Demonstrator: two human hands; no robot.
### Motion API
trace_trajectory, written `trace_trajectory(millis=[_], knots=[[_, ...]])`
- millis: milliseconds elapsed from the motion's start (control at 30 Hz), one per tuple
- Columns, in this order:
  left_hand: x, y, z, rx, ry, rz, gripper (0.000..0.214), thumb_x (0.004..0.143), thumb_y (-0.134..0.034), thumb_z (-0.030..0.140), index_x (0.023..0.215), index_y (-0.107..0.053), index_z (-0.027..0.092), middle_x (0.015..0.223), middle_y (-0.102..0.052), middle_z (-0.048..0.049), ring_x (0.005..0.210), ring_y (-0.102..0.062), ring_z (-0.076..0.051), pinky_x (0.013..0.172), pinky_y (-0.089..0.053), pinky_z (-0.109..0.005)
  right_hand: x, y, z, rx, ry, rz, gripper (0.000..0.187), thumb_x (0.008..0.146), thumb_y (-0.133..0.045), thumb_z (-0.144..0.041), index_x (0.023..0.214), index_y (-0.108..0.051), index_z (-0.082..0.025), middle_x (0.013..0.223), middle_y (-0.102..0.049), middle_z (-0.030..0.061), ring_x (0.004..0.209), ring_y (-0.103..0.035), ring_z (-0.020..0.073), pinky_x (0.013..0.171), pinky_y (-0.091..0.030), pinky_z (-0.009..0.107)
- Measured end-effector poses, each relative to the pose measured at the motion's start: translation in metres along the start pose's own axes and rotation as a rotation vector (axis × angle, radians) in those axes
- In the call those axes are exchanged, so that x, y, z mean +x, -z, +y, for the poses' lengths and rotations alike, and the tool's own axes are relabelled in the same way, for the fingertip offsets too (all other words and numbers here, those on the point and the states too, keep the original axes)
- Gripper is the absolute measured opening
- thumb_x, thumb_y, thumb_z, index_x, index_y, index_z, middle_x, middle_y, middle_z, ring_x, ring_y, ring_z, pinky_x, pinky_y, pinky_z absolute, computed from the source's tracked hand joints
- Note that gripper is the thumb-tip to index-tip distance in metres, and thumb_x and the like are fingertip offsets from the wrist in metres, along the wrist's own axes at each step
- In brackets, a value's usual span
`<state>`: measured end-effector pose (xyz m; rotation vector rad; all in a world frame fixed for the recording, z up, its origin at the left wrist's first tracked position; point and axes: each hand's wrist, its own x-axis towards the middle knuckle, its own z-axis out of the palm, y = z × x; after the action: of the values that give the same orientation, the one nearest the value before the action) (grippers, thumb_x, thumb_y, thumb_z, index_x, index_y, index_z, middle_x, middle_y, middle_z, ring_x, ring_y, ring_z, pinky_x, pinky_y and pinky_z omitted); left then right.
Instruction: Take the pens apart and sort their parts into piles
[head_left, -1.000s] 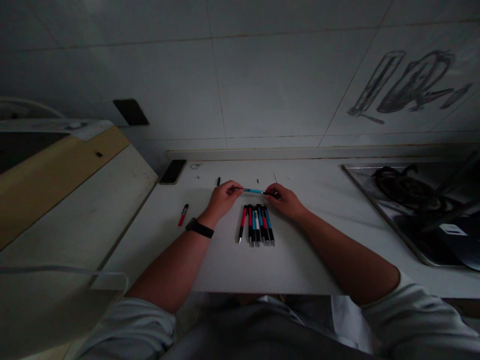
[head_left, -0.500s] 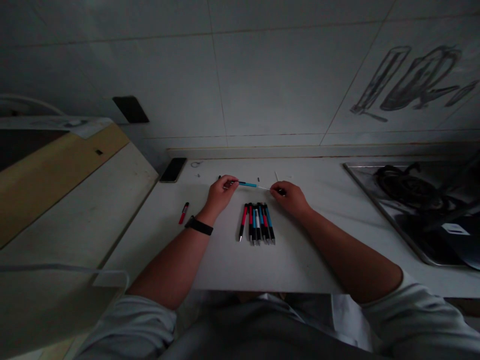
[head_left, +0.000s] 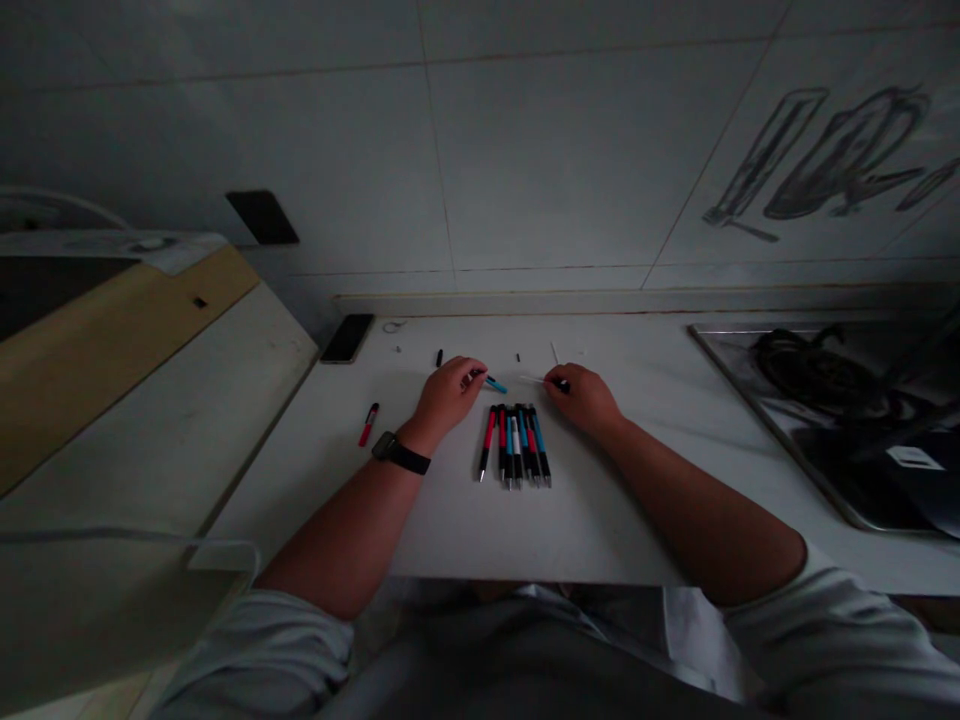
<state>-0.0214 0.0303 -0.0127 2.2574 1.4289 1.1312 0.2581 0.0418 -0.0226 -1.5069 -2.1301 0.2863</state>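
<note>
On the white counter (head_left: 600, 520), my left hand (head_left: 448, 395), with a black watch on the wrist, is closed on a blue pen barrel (head_left: 495, 384) whose end sticks out to the right. A short gap away, my right hand (head_left: 581, 398) pinches the thin pale refill (head_left: 534, 379) and a dark pen tip piece. Just in front of both hands lies a neat row of several red, blue and white pens (head_left: 516, 444), tips toward me.
A red pen part (head_left: 367, 424) lies left of my left wrist. A dark phone (head_left: 347, 339) rests at the counter's back left, with small pen bits (head_left: 439, 357) near the wall. A gas stove (head_left: 840, 400) sits at the right. A wooden board (head_left: 112, 340) slopes at the left.
The blue pen came apart: a second ago both hands held it whole, then the refill slid out, and now barrel and refill are separated between my hands.
</note>
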Motion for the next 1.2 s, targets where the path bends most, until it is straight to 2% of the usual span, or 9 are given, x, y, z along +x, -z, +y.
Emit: trace_trajectory(millis=[167, 333, 500, 667, 767, 833, 1000, 1100, 1200], knots=[[0.000, 0.007, 0.005, 0.015, -0.041, -0.010, 0.012, 0.100, -0.060, 0.025, 0.106, -0.069, 0.020, 0.103, -0.071, -0.0057, 0.088, -0.065, -0.016, 0.081, -0.054, -0.029, 0.000, 0.001, -0.001, 0.001, 0.001, 0.006, 0.016, 0.092, -0.061, -0.025, 0.098, -0.076, -0.022, 0.101, -0.075, 0.0077, 0.091, -0.067, 0.0217, 0.084, -0.049, 0.032], [0.004, 0.031, 0.014, 0.018, -0.017, 0.072, 0.012, 0.099, -0.061, 0.025, 0.103, -0.070, 0.019, 0.104, -0.069, -0.0069, 0.086, -0.065, -0.015, 0.077, -0.055, -0.028, 0.000, 0.001, -0.001, -0.003, 0.020, 0.026, 0.016, 0.092, -0.060, -0.025, 0.097, -0.076, -0.021, 0.099, -0.075, 0.0078, 0.091, -0.067, 0.0224, 0.083, -0.050, 0.033], [0.008, 0.065, 0.013, -0.051, 0.072, 0.161, 0.015, 0.095, -0.064, 0.026, 0.105, -0.072, 0.019, 0.104, -0.072, -0.0064, 0.088, -0.068, -0.015, 0.077, -0.056, -0.027, -0.001, 0.001, -0.002, 0.001, 0.027, 0.025, 0.017, 0.093, -0.060, -0.026, 0.098, -0.075, -0.022, 0.099, -0.075, 0.0075, 0.091, -0.068, 0.0225, 0.084, -0.050, 0.034], [0.006, 0.118, 0.001, 0.001, 0.231, 0.245, 0.022, 0.089, -0.071, 0.036, 0.102, -0.073, 0.019, 0.097, -0.076, -0.0050, 0.086, -0.068, -0.017, 0.081, -0.055, -0.029, 0.000, 0.002, -0.004, 0.000, 0.024, 0.025, 0.017, 0.093, -0.059, -0.026, 0.097, -0.075, -0.021, 0.100, -0.075, 0.0079, 0.091, -0.068, 0.0227, 0.084, -0.050, 0.034], [-0.002, 0.144, -0.008, 0.097, 0.327, 0.187, 0.023, 0.088, -0.070, 0.039, 0.099, -0.074, 0.020, 0.093, -0.077, -0.0044, 0.083, -0.068, -0.018, 0.076, -0.053, -0.028, 0.000, 0.002, -0.005, 0.000, 0.015, 0.014, 0.017, 0.093, -0.060, -0.026, 0.097, -0.075, -0.021, 0.099, -0.075, 0.0077, 0.091, -0.068, 0.0228, 0.083, -0.050, 0.033], [-0.007, 0.151, -0.015, 0.221, 0.405, 0.079, 0.018, 0.086, -0.071, 0.037, 0.092, -0.075, 0.021, 0.087, -0.077, -0.0031, 0.078, -0.067, -0.018, 0.071, -0.050, -0.027, 0.000, 0.002, -0.005, 0.004, 0.017, 0.013, 0.017, 0.093, -0.060, -0.027, 0.097, -0.075, -0.021, 0.099, -0.075, 0.0076, 0.091, -0.068, 0.0229, 0.083, -0.050, 0.034], [-0.013, 0.134, -0.040, 0.431, 0.521, -0.341, 0.005, 0.080, -0.072, 0.025, 0.076, -0.073, 0.021, 0.074, -0.074, -0.0027, 0.064, -0.064, -0.017, 0.059, -0.041, -0.028, -0.001, 0.003, -0.006, 0.015, 0.038, -0.003, 0.017, 0.093, -0.059, -0.026, 0.097, -0.075, -0.021, 0.098, -0.076, 0.0075, 0.091, -0.068, 0.0224, 0.084, -0.050, 0.033], [-0.011, 0.120, -0.053, 0.491, 0.553, -0.453, 0.003, 0.077, -0.072, 0.023, 0.076, -0.074, 0.020, 0.073, -0.074, -0.0034, 0.061, -0.062, -0.016, 0.057, -0.038, -0.028, -0.002, 0.003, -0.007, 0.018, 0.039, -0.003, 0.018, 0.093, -0.059, -0.028, 0.096, -0.075, -0.022, 0.097, -0.075, 0.0074, 0.089, -0.068, 0.0220, 0.083, -0.050, 0.033], [-0.010, 0.115, -0.061, 0.511, 0.565, -0.479, 0.005, 0.076, -0.073, 0.024, 0.076, -0.075, 0.020, 0.075, -0.075, -0.0042, 0.061, -0.062, -0.016, 0.058, -0.039, -0.028, -0.002, 0.003, -0.007, 0.018, 0.045, -0.005, 0.018, 0.093, -0.059, -0.030, 0.095, -0.076, -0.022, 0.097, -0.075, 0.0075, 0.089, -0.068, 0.0223, 0.082, -0.050, 0.033]])
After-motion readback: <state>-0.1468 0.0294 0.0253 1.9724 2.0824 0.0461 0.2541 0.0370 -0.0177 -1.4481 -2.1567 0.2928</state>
